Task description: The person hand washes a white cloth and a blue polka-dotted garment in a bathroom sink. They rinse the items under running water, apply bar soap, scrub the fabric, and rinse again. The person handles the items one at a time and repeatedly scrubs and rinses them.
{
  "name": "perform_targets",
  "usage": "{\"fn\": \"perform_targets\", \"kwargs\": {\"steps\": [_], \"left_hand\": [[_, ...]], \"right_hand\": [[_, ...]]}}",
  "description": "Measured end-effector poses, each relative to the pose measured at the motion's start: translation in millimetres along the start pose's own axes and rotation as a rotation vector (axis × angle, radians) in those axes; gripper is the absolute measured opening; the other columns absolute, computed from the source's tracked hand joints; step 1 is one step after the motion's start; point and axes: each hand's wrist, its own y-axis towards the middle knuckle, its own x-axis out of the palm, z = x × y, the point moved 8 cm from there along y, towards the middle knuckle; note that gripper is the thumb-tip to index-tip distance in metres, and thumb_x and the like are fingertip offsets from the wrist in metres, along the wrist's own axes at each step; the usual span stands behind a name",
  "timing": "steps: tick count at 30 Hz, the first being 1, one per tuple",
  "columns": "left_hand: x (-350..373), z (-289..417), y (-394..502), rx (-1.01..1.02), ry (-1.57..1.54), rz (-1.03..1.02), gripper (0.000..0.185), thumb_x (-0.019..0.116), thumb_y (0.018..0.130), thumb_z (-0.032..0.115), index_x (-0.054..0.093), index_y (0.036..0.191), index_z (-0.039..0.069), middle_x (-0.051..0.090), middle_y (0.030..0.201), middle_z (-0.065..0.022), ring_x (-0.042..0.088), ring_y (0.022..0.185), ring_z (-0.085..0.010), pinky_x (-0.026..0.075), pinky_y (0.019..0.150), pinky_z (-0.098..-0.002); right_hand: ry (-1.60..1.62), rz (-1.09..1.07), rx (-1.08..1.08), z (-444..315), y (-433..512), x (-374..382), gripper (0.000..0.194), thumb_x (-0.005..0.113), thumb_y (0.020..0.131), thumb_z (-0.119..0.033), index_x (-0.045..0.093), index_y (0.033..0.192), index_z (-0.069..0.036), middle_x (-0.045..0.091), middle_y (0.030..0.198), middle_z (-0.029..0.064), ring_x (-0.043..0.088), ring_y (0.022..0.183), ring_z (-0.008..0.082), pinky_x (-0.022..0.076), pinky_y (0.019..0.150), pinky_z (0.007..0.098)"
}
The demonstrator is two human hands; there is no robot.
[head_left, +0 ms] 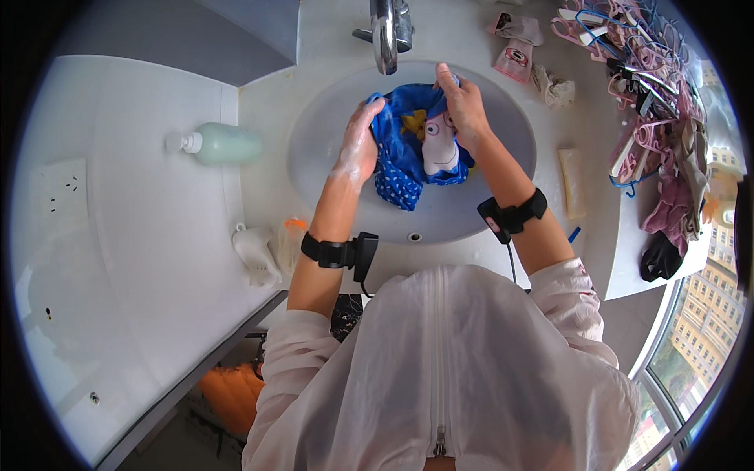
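Between my two hands hangs a blue cloth item (pixel 400 159) with white polka dots, a yellow patch and a white cartoon face. It is over the oval washbasin (pixel 330 200), below the chrome faucet (pixel 386 41). My left hand (pixel 359 138) grips its left edge, and whitish suds cover that hand and wrist. My right hand (pixel 462 109) pinches the upper right edge, thumb pointing up. Both hands' fingertips are partly hidden by the cloth. A black strapped device sits on each forearm.
Left of the basin lies a pale green pump bottle (pixel 227 143). Pink-grey socks (pixel 517 56) and a crumpled beige cloth (pixel 554 86) rest at the upper right. Farther right are piled clothes hangers (pixel 642 76). A pale yellowish bar (pixel 570 182) lies on the right counter.
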Motion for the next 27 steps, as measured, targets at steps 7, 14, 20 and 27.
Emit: {"fn": "perform_targets", "kwargs": {"steps": [7, 14, 20, 27], "left_hand": [[30.6, -1.7, -0.2, 0.278, 0.898, -0.149, 0.066, 0.075, 0.072, 0.021, 0.047, 0.126, -0.006, 0.06, 0.113, -0.0155, 0.058, 0.103, -0.0228, 0.043, 0.093, -0.0319], [3.9, 33.4, -5.8, 0.305, 0.306, -0.24, 0.036, 0.058, 0.079, -0.001, 0.054, 0.115, -0.001, 0.062, 0.101, -0.0103, 0.06, 0.088, -0.0143, 0.05, 0.081, -0.0298], [-20.1, 23.7, -1.7, 0.21, -0.18, -0.056, 0.033, 0.057, 0.09, 0.017, 0.052, 0.119, 0.002, 0.063, 0.108, -0.0106, 0.064, 0.092, -0.022, 0.054, 0.082, -0.0364], [-13.1, 6.6, 0.6, 0.098, -0.484, -0.189, 0.03, 0.046, 0.096, 0.023, 0.052, 0.122, 0.01, 0.061, 0.113, -0.0111, 0.064, 0.093, -0.0215, 0.057, 0.072, -0.0366]], "right_hand": [[0.128, -0.328, -0.196, -45.1, -20.1, 23.7, 0.063, 0.078, 0.077, -0.033, 0.048, 0.114, 0.008, 0.057, 0.102, 0.0154, 0.058, 0.091, 0.0193, 0.0511, 0.075, 0.0325], [-0.551, -0.683, -0.353, -13.2, -35.6, -3.0, 0.078, 0.083, 0.062, -0.013, 0.045, 0.13, -0.006, 0.06, 0.111, 0.0143, 0.057, 0.1, 0.0222, 0.0413, 0.095, 0.0341], [-0.362, -0.581, -0.079, 49.8, -11.0, -15.4, 0.041, 0.071, 0.072, -0.011, 0.061, 0.111, -0.001, 0.066, 0.099, 0.0084, 0.061, 0.092, 0.0163, 0.0472, 0.085, 0.0301], [0.561, -0.372, -0.165, -13.2, -8.5, -38.7, 0.031, 0.064, 0.074, -0.008, 0.065, 0.104, -0.002, 0.059, 0.11, 0.01, 0.057, 0.103, 0.0187, 0.0459, 0.091, 0.0323]]}}
